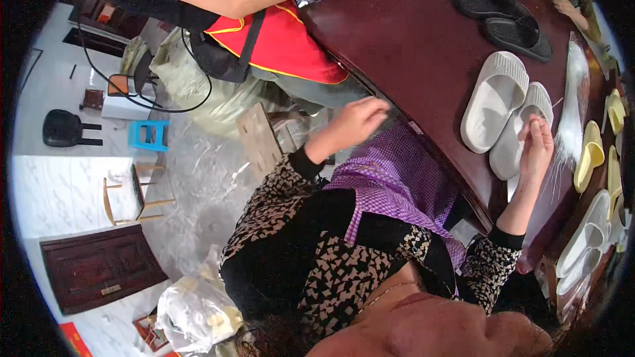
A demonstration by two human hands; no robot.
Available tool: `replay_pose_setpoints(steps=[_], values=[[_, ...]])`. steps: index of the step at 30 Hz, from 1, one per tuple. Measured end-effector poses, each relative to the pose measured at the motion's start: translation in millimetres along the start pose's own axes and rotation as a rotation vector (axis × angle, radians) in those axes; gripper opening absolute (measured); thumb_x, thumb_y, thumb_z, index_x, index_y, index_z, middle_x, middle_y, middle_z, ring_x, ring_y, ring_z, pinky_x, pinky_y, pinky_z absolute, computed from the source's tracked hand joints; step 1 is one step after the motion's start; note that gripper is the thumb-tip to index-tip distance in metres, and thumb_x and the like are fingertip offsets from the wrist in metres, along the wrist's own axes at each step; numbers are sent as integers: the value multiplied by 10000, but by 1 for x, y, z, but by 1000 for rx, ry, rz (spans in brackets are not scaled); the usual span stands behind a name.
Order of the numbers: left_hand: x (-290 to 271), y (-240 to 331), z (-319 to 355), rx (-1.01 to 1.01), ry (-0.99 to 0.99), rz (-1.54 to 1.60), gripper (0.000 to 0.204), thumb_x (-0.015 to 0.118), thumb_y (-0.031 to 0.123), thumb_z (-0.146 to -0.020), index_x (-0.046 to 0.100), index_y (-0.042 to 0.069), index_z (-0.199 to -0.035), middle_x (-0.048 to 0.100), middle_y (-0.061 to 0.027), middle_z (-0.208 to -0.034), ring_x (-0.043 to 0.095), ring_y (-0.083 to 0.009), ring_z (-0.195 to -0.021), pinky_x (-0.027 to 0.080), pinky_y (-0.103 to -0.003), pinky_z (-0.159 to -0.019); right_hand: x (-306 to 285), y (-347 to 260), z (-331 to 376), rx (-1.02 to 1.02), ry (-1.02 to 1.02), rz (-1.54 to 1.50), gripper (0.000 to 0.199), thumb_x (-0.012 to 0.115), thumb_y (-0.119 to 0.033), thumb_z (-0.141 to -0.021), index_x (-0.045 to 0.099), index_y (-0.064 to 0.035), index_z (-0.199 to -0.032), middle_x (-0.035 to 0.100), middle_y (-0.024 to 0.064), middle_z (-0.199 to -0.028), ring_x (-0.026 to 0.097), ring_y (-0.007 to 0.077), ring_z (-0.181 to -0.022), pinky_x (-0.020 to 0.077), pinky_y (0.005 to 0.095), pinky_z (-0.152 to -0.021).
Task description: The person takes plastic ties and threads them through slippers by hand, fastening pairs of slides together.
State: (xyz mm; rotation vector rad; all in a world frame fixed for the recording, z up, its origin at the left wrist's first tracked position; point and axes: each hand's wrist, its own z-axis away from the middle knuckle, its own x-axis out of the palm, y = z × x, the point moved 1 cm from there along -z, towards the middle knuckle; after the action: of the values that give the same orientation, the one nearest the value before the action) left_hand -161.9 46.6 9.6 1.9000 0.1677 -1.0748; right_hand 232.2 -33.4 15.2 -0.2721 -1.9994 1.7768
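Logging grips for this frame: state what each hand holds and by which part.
The right hand rests its fingertips on the heel end of a white slipper; whether it pinches anything cannot be told. The left hand holds nothing visible.

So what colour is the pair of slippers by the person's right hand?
White, ribbed rubber slide slippers, touched by the right hand; seen in the head view.

- My right hand (pixel 537 145) rests on the white slippers (pixel 506 115), fingers (pixel 529 133) pinched together.
- My left hand (pixel 354 124) hovers curled, left of the slippers, off the dark table (pixel 410 33).
- Black slippers (pixel 504 16) lie beyond the white pair.
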Motion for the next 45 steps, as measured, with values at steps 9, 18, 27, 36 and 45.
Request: replay_pose_setpoints(steps=[9,18,27,36,45], values=[[43,116,-81,-164,-317,1367,209,507,128,-903,531,7,-1071,581,-51,-815,560,-109,-688,465,-241,-601,115,-62,23,-288,-404,337,119,544,-45,-832,611,13,-912,607,125,-1001,556,209,-983,430,307,-856],[40,92,-86,-314,-205,1286,201,462,120,-927,558,-16,-1040,557,-45,-653,502,-86,-550,396,-194,-509,58,-43,16,-280,-245,648,158,574,-64,-816,616,-11,-959,609,128,-995,566,266,-973,442,335,-851],[53,27,-93,-330,132,903,233,452,136,-940,562,-44,-1038,552,-42,-620,470,-70,-513,360,-183,-481,30,-28,3,-186,-153,1412,241,535,-163,-829,592,-66,-1042,591,166,-1017,554,308,-995,436,409,-851],[74,38,-72,-181,197,750,248,448,139,-941,557,-61,-1038,536,-31,-602,419,-48,-514,335,-185,-483,8,-4,-6,-210,-45,1657,139,558,-169,-765,623,-56,-813,627,123,-787,603,273,-843,463,374,-785],[71,-14,-84,-166,186,827,252,431,145,-950,545,-59,-1045,535,-34,-595,399,-39,-504,319,-182,-479,-31,-71,2,-176,296,1804,149,559,-161,-766,649,-43,-780,645,133,-723,633,251,-737,508,374,-722]])
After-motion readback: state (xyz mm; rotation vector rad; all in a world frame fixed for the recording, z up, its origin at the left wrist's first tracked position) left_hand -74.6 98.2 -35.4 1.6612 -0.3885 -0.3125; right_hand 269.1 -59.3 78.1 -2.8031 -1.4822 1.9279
